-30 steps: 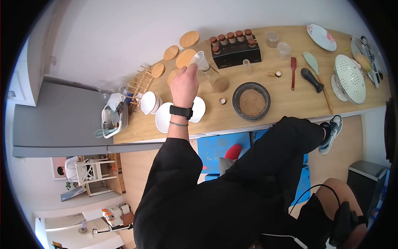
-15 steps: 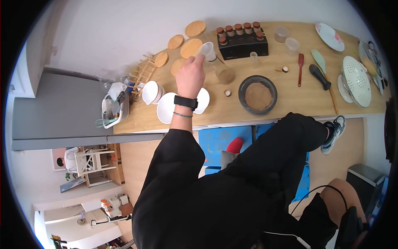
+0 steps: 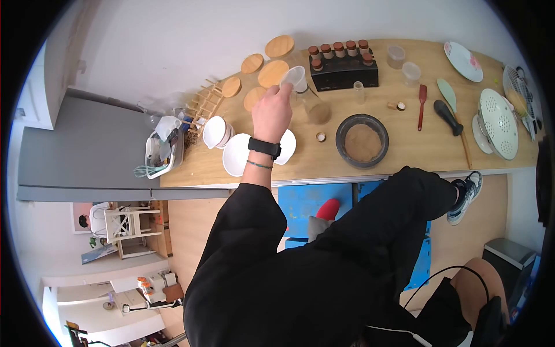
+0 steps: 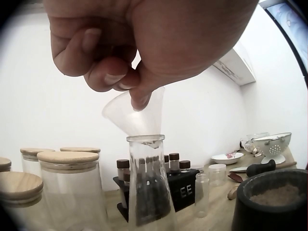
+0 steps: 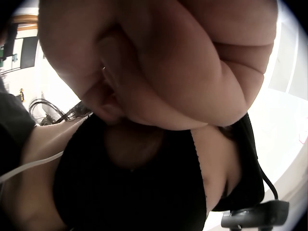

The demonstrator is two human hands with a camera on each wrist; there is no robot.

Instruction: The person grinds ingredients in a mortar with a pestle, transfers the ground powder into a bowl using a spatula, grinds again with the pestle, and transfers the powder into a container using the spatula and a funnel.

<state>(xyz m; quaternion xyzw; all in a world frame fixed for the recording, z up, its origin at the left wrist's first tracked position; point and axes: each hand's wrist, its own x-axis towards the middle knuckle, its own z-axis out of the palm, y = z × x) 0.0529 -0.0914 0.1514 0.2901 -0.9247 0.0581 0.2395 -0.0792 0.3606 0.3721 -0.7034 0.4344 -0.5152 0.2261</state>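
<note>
In the head view my left hand [image 3: 273,114] reaches over the counter and pinches the rim of a clear plastic funnel [image 3: 295,77] between thumb and fingers. The left wrist view has the funnel [image 4: 135,115] tilted, its narrow end in the mouth of a clear glass flask [image 4: 146,192]. Brownish contents show low in the flask [image 3: 317,111] from above. My right hand [image 5: 163,62] fills the right wrist view, fingers loosely curled with nothing visible in them, in front of black clothing. A dark mortar [image 3: 341,151] of brown powder stands right of the flask.
Wooden-lidded glass jars [image 4: 72,187] stand left of the flask, and a black spice rack [image 3: 345,70] behind it. White bowls [image 3: 236,155] sit under my left forearm. Further right are a small vial [image 3: 359,92], a red spatula [image 3: 421,109], a black pestle [image 3: 448,117] and a colander [image 3: 498,124].
The head view has shifted, so counter things appear a little further right. My left hand keeps its pinch on the funnel, which stays at the flask.
</note>
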